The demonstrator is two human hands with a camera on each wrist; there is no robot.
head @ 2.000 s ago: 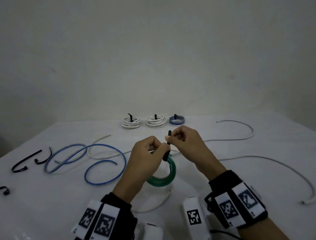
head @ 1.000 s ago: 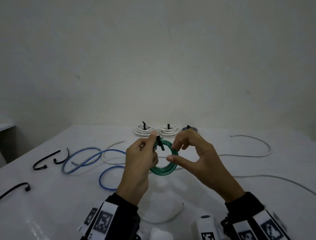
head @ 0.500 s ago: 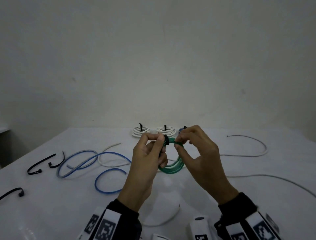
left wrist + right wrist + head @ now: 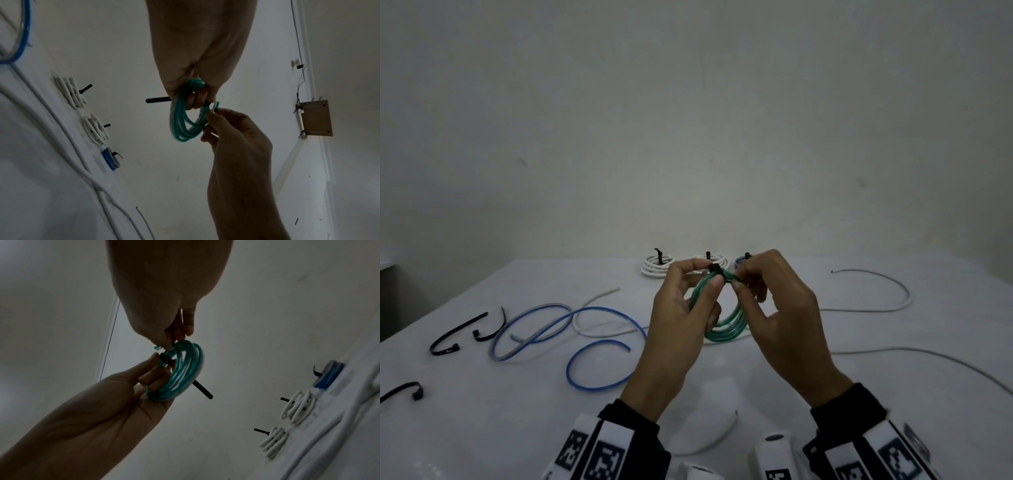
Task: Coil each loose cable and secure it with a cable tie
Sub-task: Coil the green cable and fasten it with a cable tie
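A green cable coil [image 4: 726, 329] hangs in the air above the white table [image 4: 825, 394], held upright between both hands. A black cable tie [image 4: 715, 268] wraps its top; the tie's tail [image 4: 158, 99] sticks out away from me. My left hand [image 4: 709, 274] pinches the coil right at the tie, with a finger through the loop [image 4: 185, 123]. My right hand [image 4: 739, 279] pinches the strands just right of the tie head [image 4: 164, 359], next to the cable's loose green end [image 4: 157, 348].
Three tied coils sit at the table's back: two white [image 4: 655, 267] [image 4: 719, 262] and one blue [image 4: 739, 262], partly behind my hands. A loose blue cable [image 4: 585, 329], white cables [image 4: 876, 301] and spare black ties [image 4: 458, 337] lie around.
The coil has come up off the table. My right hand let go of the tie tail and now pinches the coil strands beside the tie, which sits tight on the coil.
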